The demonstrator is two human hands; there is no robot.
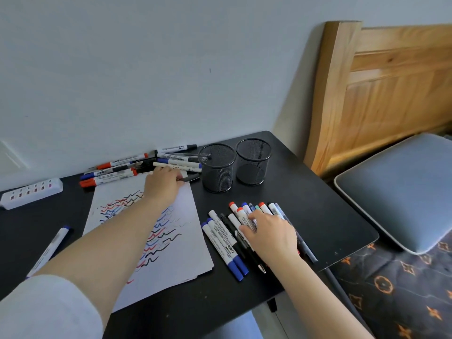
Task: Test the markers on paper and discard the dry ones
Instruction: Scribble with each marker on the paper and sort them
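Fingers (247, 223) of the right hand (270, 237) lie spread flat on a row of markers; the left hand (162, 184) reaches for another.

Left fingertips close loosely round a black marker (192, 178) at the sheet's far edge, though whether it is truly gripped I cannot tell. That marker sits at the near fringe of the heap of markers (141, 166) against the wall at 11 o'clock; the laid-out markers (226, 237) lie at 3 o'clock of the paper (171, 241), which is already covered in red, blue and black squiggles. My reading: testing is well along, and the next move calls for lifting this marker, uncapping it and drawing a line. Of two mesh pen cups, the left cup (217, 168) holds what looks like one small dark item, unclear; the right cup (253, 162) appears empty. One lone blue-capped marker (50, 249) lies at 9 o'clock.
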